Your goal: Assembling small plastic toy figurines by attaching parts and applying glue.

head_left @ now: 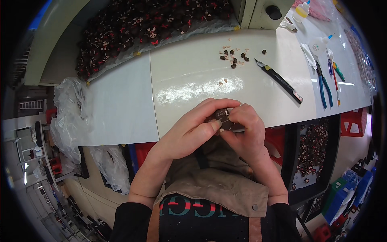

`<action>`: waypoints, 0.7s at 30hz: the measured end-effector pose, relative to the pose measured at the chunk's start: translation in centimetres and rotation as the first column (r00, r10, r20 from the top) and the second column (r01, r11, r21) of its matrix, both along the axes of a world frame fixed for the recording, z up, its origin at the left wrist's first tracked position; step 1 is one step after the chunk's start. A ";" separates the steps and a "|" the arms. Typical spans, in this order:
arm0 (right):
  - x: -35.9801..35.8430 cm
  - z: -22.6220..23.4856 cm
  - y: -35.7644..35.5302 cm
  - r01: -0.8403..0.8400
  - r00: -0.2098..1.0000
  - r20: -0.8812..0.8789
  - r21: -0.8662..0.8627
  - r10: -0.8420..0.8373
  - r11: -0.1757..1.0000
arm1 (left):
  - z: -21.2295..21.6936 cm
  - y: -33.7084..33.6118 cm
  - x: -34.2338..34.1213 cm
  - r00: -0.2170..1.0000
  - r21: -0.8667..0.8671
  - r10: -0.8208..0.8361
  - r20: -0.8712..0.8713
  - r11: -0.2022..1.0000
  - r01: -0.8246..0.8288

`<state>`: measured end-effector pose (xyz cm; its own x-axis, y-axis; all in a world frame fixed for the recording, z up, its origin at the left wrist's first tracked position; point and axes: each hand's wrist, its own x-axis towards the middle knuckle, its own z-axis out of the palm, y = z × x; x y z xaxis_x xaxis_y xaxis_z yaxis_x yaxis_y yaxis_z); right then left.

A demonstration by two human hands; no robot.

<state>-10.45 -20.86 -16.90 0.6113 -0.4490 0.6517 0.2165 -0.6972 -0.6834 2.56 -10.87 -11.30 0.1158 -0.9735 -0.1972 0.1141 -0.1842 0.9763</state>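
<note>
Close to the table's front edge, a small dark-brown figurine point(223, 117) with pale bits on it sits between my two hands. My left hand point(197, 127) curls round its left side, thumb pressed on its front. From the other side, my right hand point(246, 123) pinches it with thumb and bent fingers. Part of the figurine is hidden behind the fingers. Beyond my hands, several small dark round pieces point(234, 59) lie among tiny pinkish pieces point(223, 82). A black utility knife point(280, 81) rests to their right, its blade pointing away to the left.
Many brown figurines point(153, 34) are heaped on plastic sheeting at the back left. Blue-handled pliers point(323, 86), a green marker point(338, 71) and a glue bottle point(301, 12) lie at the right. Crumpled clear bags point(70, 117) hang at the left. A tray of parts point(312, 153) stands below right.
</note>
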 end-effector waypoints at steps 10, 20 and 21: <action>-0.9 1.4 -1.0 0.031 0.985 -0.173 0.001 -0.030 1.000 | -0.1 -1.3 -0.4 0.995 -0.069 -0.004 0.098 0.998 0.011; -4.6 5.7 -5.1 0.155 0.984 -0.085 -0.006 -0.155 0.988 | 1.8 -1.6 -1.8 0.879 0.036 0.296 -0.373 0.952 -0.305; -5.9 6.5 -7.0 0.249 0.965 -0.094 0.020 -0.246 0.968 | 2.0 -1.7 -1.7 0.880 0.078 0.321 -0.349 0.946 -0.314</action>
<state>-16.32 -27.84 -10.43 0.5344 -0.6127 0.5823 -0.0234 -0.6994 -0.7144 0.87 -12.60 -9.29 0.3381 -0.8919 -0.3005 0.5049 -0.0976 0.8576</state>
